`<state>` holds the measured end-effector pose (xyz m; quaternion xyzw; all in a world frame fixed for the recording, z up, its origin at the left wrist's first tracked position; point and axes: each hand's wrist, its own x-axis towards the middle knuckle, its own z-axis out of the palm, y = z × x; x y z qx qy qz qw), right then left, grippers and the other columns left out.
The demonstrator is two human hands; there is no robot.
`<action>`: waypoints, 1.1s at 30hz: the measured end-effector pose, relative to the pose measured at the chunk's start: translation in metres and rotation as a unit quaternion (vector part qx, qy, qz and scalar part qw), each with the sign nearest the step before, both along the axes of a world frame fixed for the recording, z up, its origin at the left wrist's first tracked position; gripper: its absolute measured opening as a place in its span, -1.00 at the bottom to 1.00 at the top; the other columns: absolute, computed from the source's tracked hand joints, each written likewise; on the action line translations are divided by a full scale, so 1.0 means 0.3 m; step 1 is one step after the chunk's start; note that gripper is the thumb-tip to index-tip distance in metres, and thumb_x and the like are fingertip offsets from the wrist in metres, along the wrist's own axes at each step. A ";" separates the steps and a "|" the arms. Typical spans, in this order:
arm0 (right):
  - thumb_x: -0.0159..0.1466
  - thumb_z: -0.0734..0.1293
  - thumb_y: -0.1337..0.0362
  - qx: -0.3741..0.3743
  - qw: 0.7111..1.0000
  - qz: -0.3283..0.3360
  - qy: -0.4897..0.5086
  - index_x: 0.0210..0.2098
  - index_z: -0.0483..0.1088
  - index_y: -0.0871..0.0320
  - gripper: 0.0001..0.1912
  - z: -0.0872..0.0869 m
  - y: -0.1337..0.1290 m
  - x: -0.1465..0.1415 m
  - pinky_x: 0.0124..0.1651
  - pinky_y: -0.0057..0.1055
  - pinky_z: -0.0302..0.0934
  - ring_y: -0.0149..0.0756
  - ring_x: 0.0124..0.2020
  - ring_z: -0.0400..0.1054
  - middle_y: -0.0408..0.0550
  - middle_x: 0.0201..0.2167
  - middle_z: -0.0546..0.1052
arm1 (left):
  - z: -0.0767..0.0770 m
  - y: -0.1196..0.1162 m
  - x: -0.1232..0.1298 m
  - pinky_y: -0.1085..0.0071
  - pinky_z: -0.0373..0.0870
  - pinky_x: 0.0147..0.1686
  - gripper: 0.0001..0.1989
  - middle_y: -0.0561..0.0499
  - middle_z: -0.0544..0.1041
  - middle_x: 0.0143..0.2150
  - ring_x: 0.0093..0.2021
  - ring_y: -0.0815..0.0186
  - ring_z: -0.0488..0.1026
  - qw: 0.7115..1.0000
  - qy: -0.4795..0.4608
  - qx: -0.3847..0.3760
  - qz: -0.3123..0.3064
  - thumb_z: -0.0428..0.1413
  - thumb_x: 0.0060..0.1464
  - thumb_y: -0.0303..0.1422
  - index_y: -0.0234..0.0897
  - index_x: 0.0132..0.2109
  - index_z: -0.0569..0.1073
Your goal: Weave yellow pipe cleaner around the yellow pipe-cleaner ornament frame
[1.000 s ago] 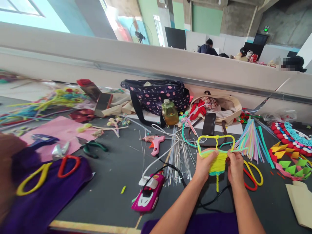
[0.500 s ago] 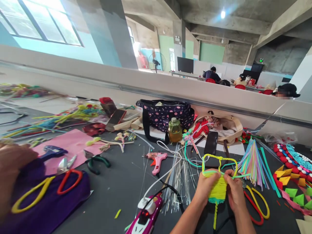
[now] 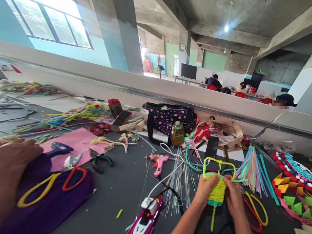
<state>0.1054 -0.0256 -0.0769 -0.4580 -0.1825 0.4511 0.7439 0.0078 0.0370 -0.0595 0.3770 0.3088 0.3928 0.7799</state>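
Note:
A yellow wrapped piece (image 3: 216, 192) with a teal band and a twisted yellow stem at its bottom is held up at the lower right. An open yellow wire frame (image 3: 207, 160) rises from its top. My left hand (image 3: 206, 187) pinches its upper left edge, the thumb on a light green strip. On the upper right edge my right hand (image 3: 232, 191) is closed, thumb and fingers at the same green strip (image 3: 240, 180), whose end sticks out to the right. Red and yellow handled scissors (image 3: 255, 211) lie beside my right hand.
Another person's arm (image 3: 14, 169) reaches in at left over purple cloth (image 3: 60, 198), near scissors and pliers (image 3: 101, 162). Mid-table hold a pink glue gun (image 3: 159, 163), thin wires (image 3: 179, 185) and a power strip (image 3: 146, 221). Bags (image 3: 168, 118), a bottle (image 3: 177, 134) and phone (image 3: 212, 147) stand behind.
The camera view has shifted slightly, so the table items sit farther right and lower. Both hands keep their hold on the yellow piece, with little visible movement.

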 end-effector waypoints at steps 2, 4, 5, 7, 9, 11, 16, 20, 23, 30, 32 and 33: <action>-0.06 0.49 0.16 0.002 1.000 -0.003 -0.011 -0.49 0.38 0.14 -0.73 -0.008 0.004 0.005 -0.51 -0.47 0.10 -0.38 -0.59 0.26 -0.22 -0.60 0.42 | -0.003 0.001 0.001 0.41 0.29 -0.50 -0.74 -0.03 0.46 -0.57 -0.55 0.32 0.39 1.000 0.001 0.001 -0.001 0.29 -0.33 -0.29 -0.40 -0.45 0.52; -0.08 0.50 0.15 -0.005 1.000 -0.024 -0.016 -0.52 0.37 0.14 -0.72 -0.020 0.009 0.012 -0.52 -0.47 0.09 -0.39 -0.61 0.25 -0.23 -0.62 0.41 | -0.007 -0.002 0.003 0.41 0.28 -0.51 -0.73 -0.03 0.45 -0.57 -0.56 0.33 0.38 1.000 0.006 0.007 -0.004 0.29 -0.33 -0.28 -0.41 -0.45 0.52; -0.10 0.51 0.15 -0.011 0.999 -0.041 -0.015 -0.53 0.36 0.14 -0.71 -0.025 0.011 0.014 -0.52 -0.47 0.10 -0.40 -0.62 0.24 -0.24 -0.64 0.41 | -0.010 -0.003 0.005 0.42 0.28 -0.51 -0.72 -0.03 0.45 -0.57 -0.57 0.33 0.38 1.000 0.007 0.010 -0.006 0.29 -0.33 -0.28 -0.42 -0.45 0.52; -0.13 0.52 0.16 -0.021 0.998 -0.062 -0.008 -0.54 0.36 0.15 -0.70 -0.029 0.015 0.015 -0.51 -0.46 0.11 -0.38 -0.61 0.26 -0.24 -0.66 0.40 | -0.014 -0.005 0.009 0.42 0.28 -0.52 -0.73 -0.03 0.45 -0.57 -0.57 0.33 0.38 1.000 0.005 0.010 -0.008 0.29 -0.33 -0.28 -0.42 -0.46 0.52; -0.13 0.52 0.15 -0.022 0.998 -0.057 -0.002 -0.52 0.37 0.15 -0.69 -0.020 0.014 0.009 -0.50 -0.44 0.14 -0.34 -0.58 0.30 -0.21 -0.63 0.42 | -0.018 -0.003 0.013 0.41 0.29 -0.51 -0.73 -0.04 0.46 -0.56 -0.57 0.32 0.39 1.000 -0.003 -0.002 -0.005 0.29 -0.33 -0.28 -0.42 -0.45 0.51; -0.12 0.51 0.13 -0.010 0.999 -0.039 -0.001 -0.49 0.37 0.14 -0.68 -0.002 0.009 -0.003 -0.49 -0.43 0.16 -0.30 -0.55 0.33 -0.18 -0.59 0.45 | -0.019 0.001 0.014 0.40 0.30 -0.49 -0.73 -0.05 0.46 -0.56 -0.56 0.31 0.40 1.000 -0.009 -0.016 0.000 0.29 -0.34 -0.29 -0.41 -0.46 0.50; -0.10 0.50 0.08 0.001 1.000 0.008 -0.006 -0.47 0.37 0.12 -0.66 0.030 -0.003 -0.023 -0.47 -0.43 0.16 -0.28 -0.52 0.35 -0.20 -0.60 0.43 | -0.008 0.001 0.008 0.39 0.31 -0.48 -0.73 -0.02 0.46 -0.57 -0.56 0.32 0.39 0.999 -0.019 -0.036 -0.012 0.30 -0.34 -0.29 -0.39 -0.45 0.49; -0.11 0.51 0.10 -0.014 1.000 0.000 -0.008 -0.48 0.36 0.13 -0.66 0.016 0.001 -0.013 -0.50 -0.47 0.12 -0.36 -0.59 0.28 -0.23 -0.63 0.40 | -0.001 -0.006 0.009 0.40 0.28 -0.49 -0.74 -0.01 0.45 -0.58 -0.57 0.32 0.39 0.999 -0.007 -0.033 -0.023 0.30 -0.37 -0.29 -0.37 -0.48 0.49; -0.07 0.49 0.11 -0.031 0.999 -0.028 -0.010 -0.51 0.35 0.13 -0.70 0.001 0.007 -0.008 -0.54 -0.48 0.07 -0.40 -0.63 0.23 -0.25 -0.66 0.37 | -0.002 -0.009 0.013 0.40 0.26 -0.49 -0.77 0.00 0.44 -0.59 -0.57 0.32 0.37 0.999 0.008 -0.031 -0.019 0.30 -0.38 -0.30 -0.35 -0.51 0.50; -0.06 0.48 0.11 -0.027 0.998 -0.049 -0.007 -0.50 0.34 0.11 -0.71 -0.005 0.007 -0.019 -0.51 -0.48 0.11 -0.37 -0.59 0.27 -0.26 -0.64 0.39 | 0.002 -0.013 0.011 0.42 0.24 -0.49 -0.79 0.03 0.42 -0.60 -0.57 0.35 0.34 0.999 0.004 -0.027 -0.020 0.29 -0.37 -0.32 -0.35 -0.52 0.48; -0.07 0.48 0.10 -0.030 0.998 -0.051 0.000 -0.49 0.35 0.11 -0.70 -0.003 0.007 -0.022 -0.51 -0.47 0.12 -0.36 -0.59 0.28 -0.24 -0.64 0.40 | 0.003 -0.011 0.013 0.42 0.25 -0.48 -0.78 0.04 0.41 -0.61 -0.58 0.36 0.34 0.999 0.003 -0.028 -0.016 0.28 -0.38 -0.32 -0.36 -0.52 0.47; -0.08 0.48 0.09 -0.031 0.998 -0.051 0.003 -0.49 0.35 0.12 -0.69 -0.002 0.007 -0.023 -0.51 -0.46 0.12 -0.34 -0.59 0.29 -0.23 -0.64 0.41 | 0.002 -0.009 0.015 0.42 0.25 -0.49 -0.78 0.04 0.41 -0.61 -0.58 0.36 0.34 0.999 0.005 -0.029 -0.014 0.28 -0.38 -0.32 -0.37 -0.52 0.47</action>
